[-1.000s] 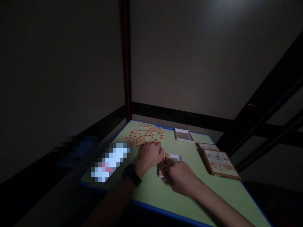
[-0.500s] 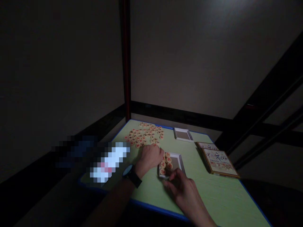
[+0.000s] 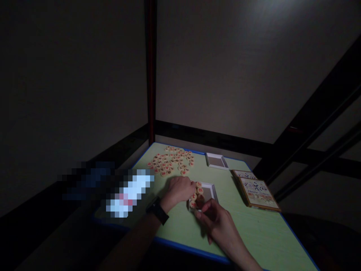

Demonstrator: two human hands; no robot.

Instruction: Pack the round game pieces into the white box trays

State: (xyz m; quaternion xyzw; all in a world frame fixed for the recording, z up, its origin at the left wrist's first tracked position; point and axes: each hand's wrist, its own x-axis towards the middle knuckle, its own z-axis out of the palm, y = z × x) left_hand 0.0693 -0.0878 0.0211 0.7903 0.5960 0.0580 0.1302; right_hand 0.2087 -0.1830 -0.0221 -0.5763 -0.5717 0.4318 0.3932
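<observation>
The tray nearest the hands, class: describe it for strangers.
On the green table, find the left hand and right hand. Between them lies a shallow tray. Round, red-marked pieces along its left side set it apart from the similar tray farther back.

The person's left hand [image 3: 179,189] is curled, back upward; the right hand [image 3: 202,210] bends its thumb [image 3: 203,218] and index finger [image 3: 212,204] toward each other.

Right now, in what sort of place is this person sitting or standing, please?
Probably a dim indoor corner, perhaps a small partitioned room: plain walls meet at a dark red post, and a green table with round game pieces stands there.
</observation>
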